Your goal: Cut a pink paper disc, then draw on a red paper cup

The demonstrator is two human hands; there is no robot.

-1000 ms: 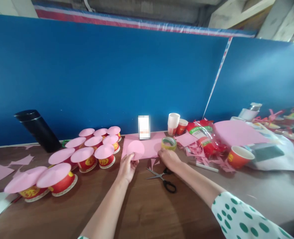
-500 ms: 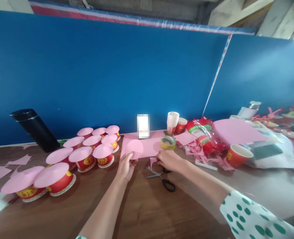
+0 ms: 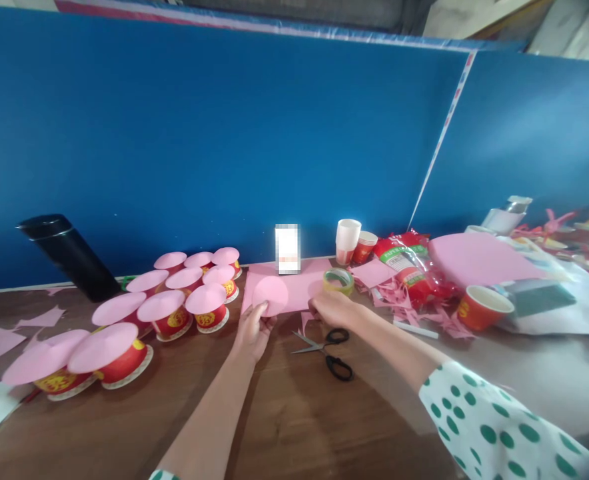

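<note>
My left hand (image 3: pixel 255 333) pinches a round pink paper disc (image 3: pixel 270 295) between thumb and fingers, above a pink paper sheet (image 3: pixel 294 303). At the sheet's right part, my right hand (image 3: pixel 332 305) has its fingers pressed together. Whatever they hold, if anything, I cannot make out. Just behind that hand lies a roll of tape (image 3: pixel 338 281). Black-handled scissors (image 3: pixel 324 350) rest with blades spread on the table below it. A small pink scrap (image 3: pixel 304 321) sits between the hands.
Left stand several red paper cups topped with pink discs (image 3: pixel 162 307) and a black flask (image 3: pixel 69 257). Stacked white cups (image 3: pixel 348 240), a red plastic packet (image 3: pixel 409 260), pink scraps (image 3: pixel 394 303) and a red cup (image 3: pixel 484 308) are right. A blue partition (image 3: pixel 224 133) rises behind.
My right hand has shifted slightly left and away from the scissors, whose upper handle loop now shows fully. My left hand keeps its hold on the paper disc.
</note>
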